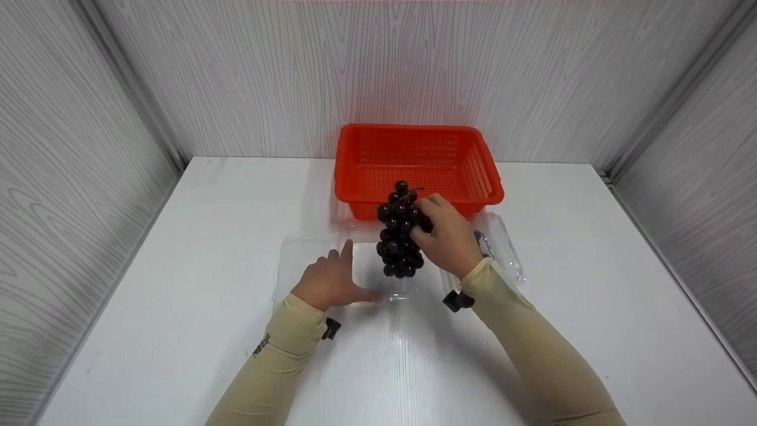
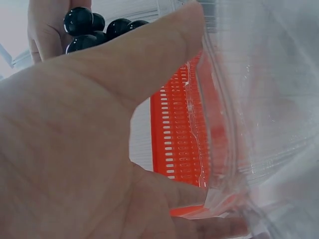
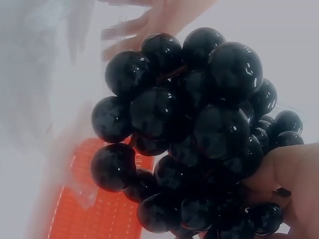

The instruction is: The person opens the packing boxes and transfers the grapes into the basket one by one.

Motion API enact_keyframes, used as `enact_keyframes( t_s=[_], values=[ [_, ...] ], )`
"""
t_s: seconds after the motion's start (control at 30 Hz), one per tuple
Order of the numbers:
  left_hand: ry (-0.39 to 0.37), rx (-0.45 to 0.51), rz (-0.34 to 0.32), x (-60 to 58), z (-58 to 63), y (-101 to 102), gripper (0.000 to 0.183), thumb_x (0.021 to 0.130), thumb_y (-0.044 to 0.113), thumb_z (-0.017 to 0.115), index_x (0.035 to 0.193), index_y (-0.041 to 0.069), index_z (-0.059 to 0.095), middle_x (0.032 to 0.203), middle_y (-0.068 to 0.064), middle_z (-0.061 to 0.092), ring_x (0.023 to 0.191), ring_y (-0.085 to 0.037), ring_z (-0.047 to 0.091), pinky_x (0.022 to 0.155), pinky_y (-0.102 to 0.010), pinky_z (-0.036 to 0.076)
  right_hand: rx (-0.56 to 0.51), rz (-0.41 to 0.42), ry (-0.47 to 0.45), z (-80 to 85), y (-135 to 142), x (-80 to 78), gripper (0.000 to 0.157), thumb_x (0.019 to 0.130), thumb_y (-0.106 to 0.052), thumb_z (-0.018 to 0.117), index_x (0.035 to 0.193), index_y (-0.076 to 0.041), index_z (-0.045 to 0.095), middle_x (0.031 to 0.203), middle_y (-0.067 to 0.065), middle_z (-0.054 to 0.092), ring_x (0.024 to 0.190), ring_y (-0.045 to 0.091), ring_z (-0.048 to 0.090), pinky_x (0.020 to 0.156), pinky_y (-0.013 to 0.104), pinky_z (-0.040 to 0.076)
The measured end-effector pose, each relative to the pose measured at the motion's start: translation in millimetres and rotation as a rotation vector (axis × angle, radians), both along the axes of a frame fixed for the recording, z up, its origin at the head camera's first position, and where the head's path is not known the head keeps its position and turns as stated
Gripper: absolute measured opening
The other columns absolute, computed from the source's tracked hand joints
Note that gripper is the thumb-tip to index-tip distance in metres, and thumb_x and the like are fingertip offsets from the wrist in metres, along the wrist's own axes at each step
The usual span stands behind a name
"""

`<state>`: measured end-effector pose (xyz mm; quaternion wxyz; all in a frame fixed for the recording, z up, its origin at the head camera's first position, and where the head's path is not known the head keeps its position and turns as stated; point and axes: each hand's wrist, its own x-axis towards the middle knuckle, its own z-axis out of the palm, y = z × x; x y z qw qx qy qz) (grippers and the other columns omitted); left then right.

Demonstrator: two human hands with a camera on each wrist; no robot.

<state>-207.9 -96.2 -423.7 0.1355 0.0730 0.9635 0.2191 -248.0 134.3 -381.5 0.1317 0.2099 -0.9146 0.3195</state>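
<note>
My right hand [image 1: 446,239] grips a bunch of dark grapes [image 1: 397,236] from its right side. The bunch hangs upright, with its brown stem at the top, above a clear plastic container [image 1: 402,296]. Large glossy grapes [image 3: 154,113] fill the right wrist view and partly cover the fingers that hold them. My left hand [image 1: 331,281] lies at the clear container, thumb and forefinger spread wide apart. In the left wrist view its straight thumb [image 2: 164,37] touches the rim of the clear plastic [image 2: 274,99].
A red perforated basket [image 1: 420,171] stands at the back of the white table [image 1: 195,248], against the wall. Right of the grapes lies another piece of clear plastic packaging [image 1: 502,242], partly behind my right hand. Pale wood-grain panels [image 1: 266,77] enclose the table's back and sides.
</note>
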Motion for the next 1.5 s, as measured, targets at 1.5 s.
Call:
enact_keyframes(
  t_s=[1.5],
  values=[
    [-0.025,-0.002,0.003,-4.9,-5.7,-1,0.127,0.075,0.066,0.082,0.165,0.006,0.016,0.14,-0.027,0.053,0.118,-0.044,0.056,0.096,-0.055,0.053,-0.074,-0.075,0.073,28.0,66,-41.7,0.015,0.097,-0.001,0.059,0.111,0.0,0.065,0.109,0.015,0.061,0.089,0.028,0.051,0.079,0.043,0.045]
  ],
)
